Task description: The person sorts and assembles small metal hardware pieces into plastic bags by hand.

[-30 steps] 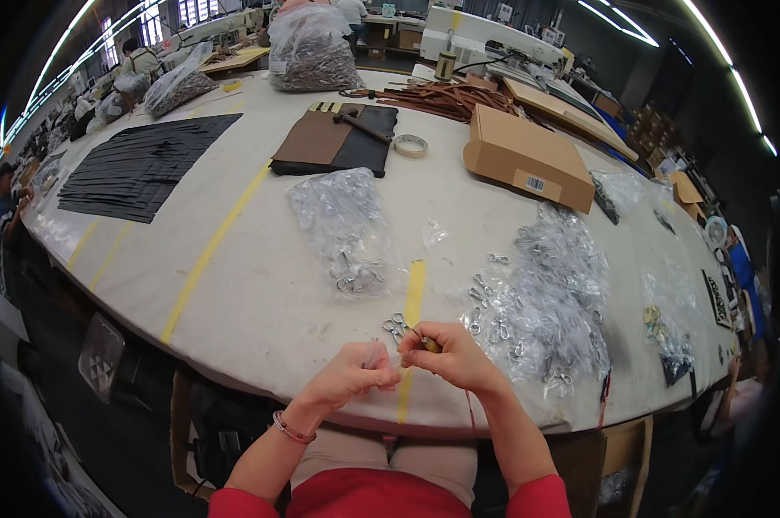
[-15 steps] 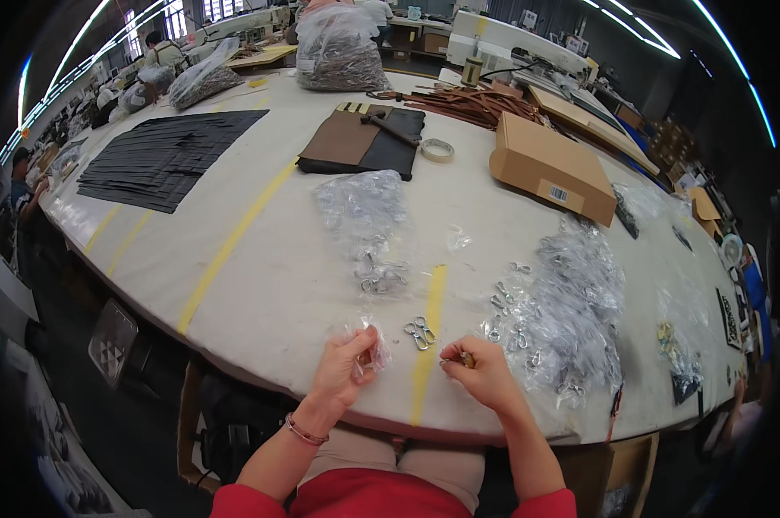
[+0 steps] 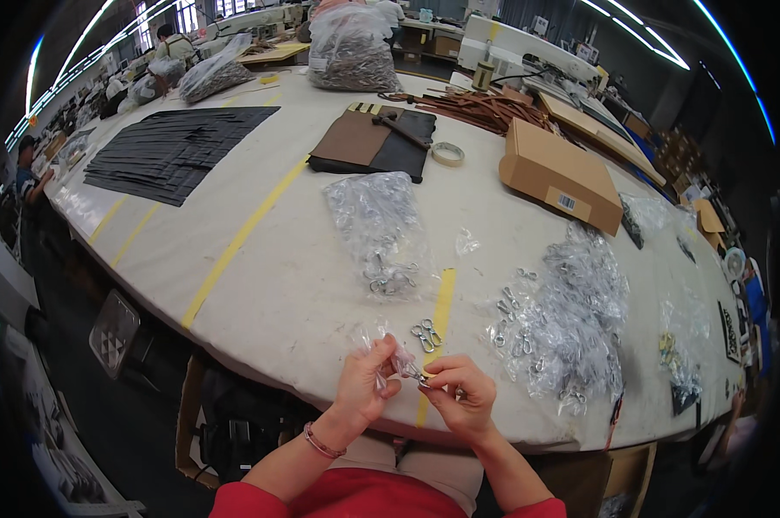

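Note:
My left hand [image 3: 366, 373] is closed on a small clear plastic bag [image 3: 381, 347], its film bunched between thumb and fingers. Against the bag's edge, my right hand [image 3: 464, 393] pinches a small silver metal snap hook [image 3: 419, 377]; part of it is covered by my fingers. Just beyond my hands a few loose snap hooks [image 3: 426, 334] lie together beside a yellow tape strip [image 3: 443, 304]. Farther off, a clear bag [image 3: 374, 211] has more hooks at its near end. To the right spreads a large heap of small clear bags [image 3: 580, 302], with several hooks along its left side.
A cardboard box [image 3: 560, 173] stands at the far right of the white-covered table [image 3: 269, 298]. Behind are a tape roll [image 3: 447, 154], a hammer [image 3: 400, 129] on brown and black sheets [image 3: 342, 142], brown straps [image 3: 485, 108], and black strips [image 3: 179, 151] at left.
My right hand has moved left with a snap hook, up to the plastic bag. My left hand has shifted slightly right, so both hands now meet.

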Available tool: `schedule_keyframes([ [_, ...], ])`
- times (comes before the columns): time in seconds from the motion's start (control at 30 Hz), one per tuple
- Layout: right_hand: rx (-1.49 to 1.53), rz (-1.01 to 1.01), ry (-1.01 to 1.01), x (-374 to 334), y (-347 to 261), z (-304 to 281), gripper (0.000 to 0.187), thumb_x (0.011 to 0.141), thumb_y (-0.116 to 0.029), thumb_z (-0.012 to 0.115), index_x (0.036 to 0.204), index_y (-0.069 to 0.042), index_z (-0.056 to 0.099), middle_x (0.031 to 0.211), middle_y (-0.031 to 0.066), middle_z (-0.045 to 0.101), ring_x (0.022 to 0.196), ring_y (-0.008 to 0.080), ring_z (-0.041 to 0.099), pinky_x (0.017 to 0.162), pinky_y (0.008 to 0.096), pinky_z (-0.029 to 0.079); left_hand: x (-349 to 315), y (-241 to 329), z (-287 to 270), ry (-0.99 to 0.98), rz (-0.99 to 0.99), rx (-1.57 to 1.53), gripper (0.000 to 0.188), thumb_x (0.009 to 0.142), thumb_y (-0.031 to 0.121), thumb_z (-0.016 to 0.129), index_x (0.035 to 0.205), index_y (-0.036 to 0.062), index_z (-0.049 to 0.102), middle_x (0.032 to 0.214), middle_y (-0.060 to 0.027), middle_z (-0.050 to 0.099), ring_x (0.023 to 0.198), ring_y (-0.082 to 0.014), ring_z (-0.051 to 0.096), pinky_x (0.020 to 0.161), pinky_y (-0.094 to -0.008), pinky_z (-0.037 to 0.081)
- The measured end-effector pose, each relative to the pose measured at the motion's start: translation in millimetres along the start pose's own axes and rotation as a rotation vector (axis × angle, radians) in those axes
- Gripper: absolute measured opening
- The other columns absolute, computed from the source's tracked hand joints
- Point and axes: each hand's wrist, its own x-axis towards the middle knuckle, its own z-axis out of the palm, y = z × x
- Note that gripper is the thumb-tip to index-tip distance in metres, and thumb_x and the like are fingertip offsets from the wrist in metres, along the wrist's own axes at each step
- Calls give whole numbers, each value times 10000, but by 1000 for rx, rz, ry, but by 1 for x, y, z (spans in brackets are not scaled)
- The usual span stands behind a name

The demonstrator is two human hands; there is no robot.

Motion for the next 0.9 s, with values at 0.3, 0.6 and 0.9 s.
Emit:
schedule_keyframes([
  [0.3, -85, -126, -20, -4, -1, -3, 219, 583, 69, 676, 740, -62, 596, 877, 86, 542, 567, 72, 464, 446, 183, 360, 0, -2, 1, 48, 60, -42, 139, 823, 252, 558, 793, 127, 505, 750, -54, 584, 641, -99, 547, 379, -191, 284],
  [0.6, -125, -168, 1, -3, -3, -1, 206, 601, 48, 659, 769, -62, 616, 870, 91, 539, 563, 126, 499, 453, 220, 386, -1, -5, 2, 3, 31, -97, 180, 834, 297, 537, 802, 121, 513, 758, -77, 588, 600, -109, 537, 380, -191, 310],
  [0.9, -277, -344, -22, 10, 0, 6, 251, 593, 72, 659, 796, -58, 586, 912, 117, 556, 567, 105, 472, 458, 201, 366, -2, -14, 1, -99, 55, -51, 185, 853, 295, 502, 814, 114, 514, 775, -67, 590, 599, -81, 519, 385, -188, 312],
])
